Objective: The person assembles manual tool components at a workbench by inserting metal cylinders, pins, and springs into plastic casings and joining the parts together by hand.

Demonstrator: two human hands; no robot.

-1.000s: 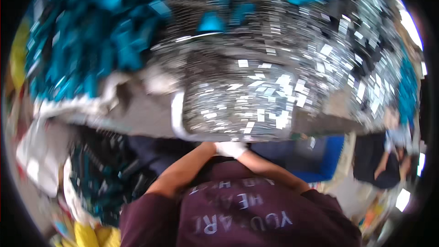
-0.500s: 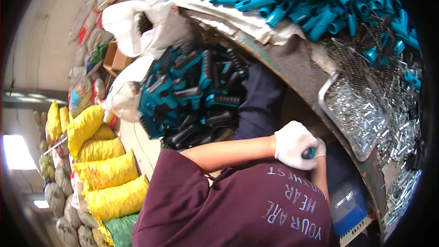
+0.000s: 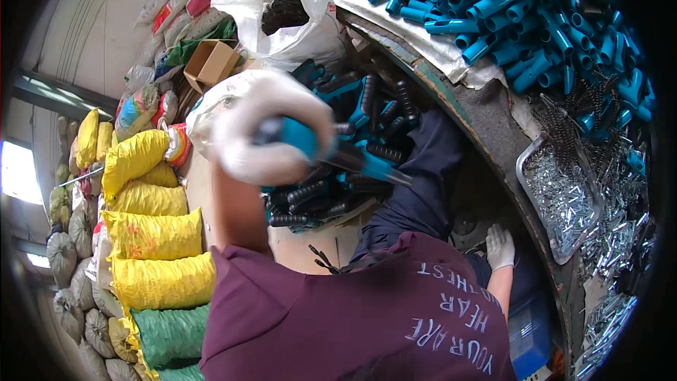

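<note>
My left hand [image 3: 240, 144], in a white glove and blurred by motion, is raised over the heap at left, its fingers wrapped round a teal-and-black handle [image 3: 300, 137]. The handle's far end points toward my leg, and its outline is smeared. Below it lies a heap of similar teal handles with black ribbed grips [image 3: 310, 194]. At the right, my right hand [image 3: 500, 247], also gloved in white, rests beside my thigh with fingers stretched out and nothing visible in it.
A curved-edged workbench [image 3: 486, 123] runs along the right, bearing teal tubes [image 3: 522, 35], dark springs [image 3: 575, 106] and a metal scoop-like tray [image 3: 560, 190] among small metal pins. Yellow sacks [image 3: 155, 240] are stacked at left, near a cardboard box [image 3: 211, 63] and a white bag [image 3: 310, 39]. A blue bin [image 3: 529, 339] stands low at right.
My hands were together at the right around a teal-and-black handle. The left has swung up and left with the handle; the right has let go and dropped beside my thigh.
</note>
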